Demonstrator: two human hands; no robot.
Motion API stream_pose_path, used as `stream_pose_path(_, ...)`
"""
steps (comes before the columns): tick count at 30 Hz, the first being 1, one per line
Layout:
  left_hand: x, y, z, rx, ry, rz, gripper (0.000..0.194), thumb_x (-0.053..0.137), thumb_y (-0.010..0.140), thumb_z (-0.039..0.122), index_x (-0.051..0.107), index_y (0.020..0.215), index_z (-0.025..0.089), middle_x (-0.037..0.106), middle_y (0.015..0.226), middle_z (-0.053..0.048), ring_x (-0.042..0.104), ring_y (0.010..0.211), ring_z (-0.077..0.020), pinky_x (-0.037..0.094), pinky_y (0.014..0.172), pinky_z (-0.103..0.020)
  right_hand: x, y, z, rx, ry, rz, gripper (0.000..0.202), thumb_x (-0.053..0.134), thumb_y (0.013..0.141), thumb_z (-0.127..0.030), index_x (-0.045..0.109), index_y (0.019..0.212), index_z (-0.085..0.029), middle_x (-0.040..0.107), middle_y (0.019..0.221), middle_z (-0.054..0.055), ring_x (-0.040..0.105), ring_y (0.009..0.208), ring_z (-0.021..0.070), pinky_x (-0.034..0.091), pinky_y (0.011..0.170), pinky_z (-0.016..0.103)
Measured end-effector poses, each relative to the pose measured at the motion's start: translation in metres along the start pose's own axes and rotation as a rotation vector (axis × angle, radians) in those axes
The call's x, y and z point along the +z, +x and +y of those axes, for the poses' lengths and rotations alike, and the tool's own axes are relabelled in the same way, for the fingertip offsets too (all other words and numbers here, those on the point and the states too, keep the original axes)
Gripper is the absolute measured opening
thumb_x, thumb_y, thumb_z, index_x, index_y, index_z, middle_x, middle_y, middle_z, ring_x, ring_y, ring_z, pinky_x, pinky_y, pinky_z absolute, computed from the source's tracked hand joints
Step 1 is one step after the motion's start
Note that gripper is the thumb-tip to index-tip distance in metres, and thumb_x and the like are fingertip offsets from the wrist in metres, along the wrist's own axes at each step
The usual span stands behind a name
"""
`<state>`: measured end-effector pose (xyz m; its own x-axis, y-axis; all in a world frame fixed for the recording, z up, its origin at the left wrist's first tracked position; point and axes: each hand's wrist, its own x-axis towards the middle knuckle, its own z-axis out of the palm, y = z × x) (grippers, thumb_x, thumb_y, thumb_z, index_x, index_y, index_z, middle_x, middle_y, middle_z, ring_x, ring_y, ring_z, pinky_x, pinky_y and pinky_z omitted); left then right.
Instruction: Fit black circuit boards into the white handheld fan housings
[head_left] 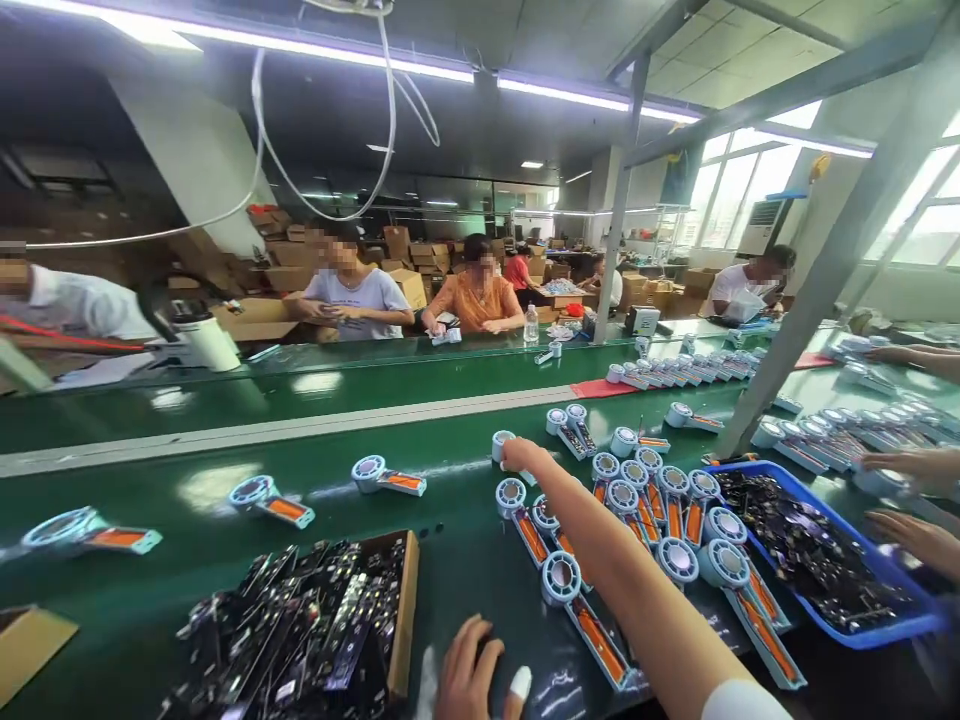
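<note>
My right hand (527, 456) stretches forward over the green surface. Its fingers close on the round head of a light-blue handheld fan (501, 441); most of that fan's handle is hidden behind the hand. My left hand (474, 668) rests low in the view, fingers spread and holding nothing, a white cover on the thumb. Under and around my right forearm lies a group of similar fan bodies (562, 578), their handles open and showing orange strips. Left of my left hand stands a cardboard box (405, 620) full of small black circuit boards (300, 620).
A blue tray (825, 630) of dark parts stands at right, beside a slanting metal post (817, 240). Another person's hands (919, 535) reach in there. Separate fans (379, 475) lie along the green belt (315, 530). Several people sit across the line.
</note>
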<state>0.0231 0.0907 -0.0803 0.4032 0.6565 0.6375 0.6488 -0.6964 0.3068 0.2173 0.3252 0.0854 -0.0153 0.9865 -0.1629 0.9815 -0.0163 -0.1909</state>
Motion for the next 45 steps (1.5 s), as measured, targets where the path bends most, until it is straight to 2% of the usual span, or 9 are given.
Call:
stream_pose_path(6, -0.012, 0.009, 0.012, -0.110, 0.005, -0.207, 0.040, 0.067, 0.078, 0.044, 0.070, 0.108, 0.017, 0.066, 0.123, -0.019, 0.063, 0.118, -0.0377, 0.056, 0.094, -0.049, 0.011, 0.033, -0.090, -0.264, -0.026, -0.077, 0.034, 0.062, 0.098, -0.035, 0.060, 0.127, -0.018, 0.061, 0.130, 0.010, 0.063, 0.110, 0.0242, 0.055, 0.092, 0.045)
stream_pose_path(10, -0.006, 0.011, 0.016, -0.182, -0.041, -0.186, 0.041, 0.065, 0.077, 0.050, 0.070, 0.103, 0.018, 0.065, 0.120, -0.018, 0.061, 0.118, -0.0379, 0.053, 0.097, -0.050, 0.026, 0.028, -0.158, -0.309, 0.012, -0.078, 0.035, 0.063, 0.098, -0.035, 0.059, 0.128, -0.018, 0.060, 0.130, 0.010, 0.063, 0.110, 0.0246, 0.055, 0.092, 0.046)
stream_pose_path(13, -0.004, 0.015, 0.023, -0.257, -0.064, -0.124, 0.035, 0.067, 0.073, 0.041, 0.070, 0.097, 0.017, 0.065, 0.117, -0.017, 0.060, 0.117, -0.0377, 0.052, 0.099, -0.050, 0.027, 0.021, -0.175, -0.290, 0.051, -0.079, 0.035, 0.063, 0.098, -0.035, 0.059, 0.128, -0.017, 0.060, 0.129, 0.010, 0.064, 0.109, 0.0245, 0.056, 0.091, 0.046)
stream_pose_path(18, -0.024, 0.032, 0.040, -0.282, -0.097, -0.125, 0.017, 0.058, 0.082, 0.021, 0.066, 0.096, 0.016, 0.066, 0.113, -0.016, 0.063, 0.112, -0.0320, 0.054, 0.097, -0.048, 0.005, 0.003, -0.152, -0.242, 0.141, -0.079, 0.033, 0.063, 0.098, -0.036, 0.060, 0.125, -0.017, 0.063, 0.124, 0.009, 0.065, 0.104, 0.0227, 0.057, 0.087, 0.043)
stream_pose_path(21, -0.036, 0.036, 0.041, -0.214, -0.132, 0.034, 0.019, 0.048, 0.089, 0.014, 0.064, 0.096, 0.019, 0.070, 0.102, -0.011, 0.067, 0.102, -0.0270, 0.057, 0.088, -0.042, 0.005, -0.048, -0.122, -0.199, 0.179, -0.007, 0.034, 0.060, 0.098, -0.042, 0.062, 0.120, -0.016, 0.064, 0.119, 0.009, 0.065, 0.101, 0.0221, 0.055, 0.086, 0.040)
stream_pose_path(29, -0.087, 0.016, 0.042, -0.148, -0.094, 0.338, 0.022, 0.045, 0.095, 0.010, 0.060, 0.109, 0.019, 0.068, 0.087, -0.007, 0.066, 0.083, -0.0201, 0.054, 0.076, -0.031, 0.087, -0.228, -0.066, -0.002, 0.100, 0.195, 0.017, 0.065, 0.089, -0.030, 0.068, 0.100, -0.017, 0.065, 0.111, 0.016, 0.065, 0.101, 0.0312, 0.048, 0.085, 0.037)
stream_pose_path(32, -0.131, 0.039, 0.022, -0.213, 0.232, 0.377, 0.019, 0.051, 0.094, 0.013, 0.065, 0.105, 0.017, 0.071, 0.097, -0.011, 0.064, 0.097, -0.0263, 0.050, 0.092, -0.041, 0.116, -0.244, -0.058, 0.057, 0.034, 0.283, 0.025, 0.065, 0.089, -0.025, 0.068, 0.111, -0.015, 0.059, 0.127, 0.023, 0.064, 0.109, 0.0362, 0.049, 0.090, 0.043)
stream_pose_path(36, -0.173, 0.068, -0.016, -0.589, 0.505, 0.221, 0.025, 0.051, 0.089, 0.018, 0.071, 0.102, 0.010, 0.065, 0.113, -0.023, 0.056, 0.112, -0.0383, 0.047, 0.092, -0.054, 0.133, -0.252, -0.039, -0.014, 0.140, 0.397, 0.044, 0.065, 0.088, -0.029, 0.060, 0.129, -0.014, 0.046, 0.145, 0.025, 0.051, 0.131, 0.0417, 0.047, 0.100, 0.052)
stream_pose_path(45, -0.192, 0.092, -0.050, -0.660, 0.315, 0.252, 0.024, 0.053, 0.085, 0.023, 0.077, 0.087, 0.017, 0.069, 0.111, -0.019, 0.057, 0.113, -0.0371, 0.044, 0.099, -0.055, 0.150, -0.295, -0.008, -0.215, 0.368, 0.638, 0.029, 0.051, 0.097, -0.029, 0.059, 0.125, -0.024, 0.047, 0.147, 0.014, 0.044, 0.137, 0.0363, 0.048, 0.105, 0.056)
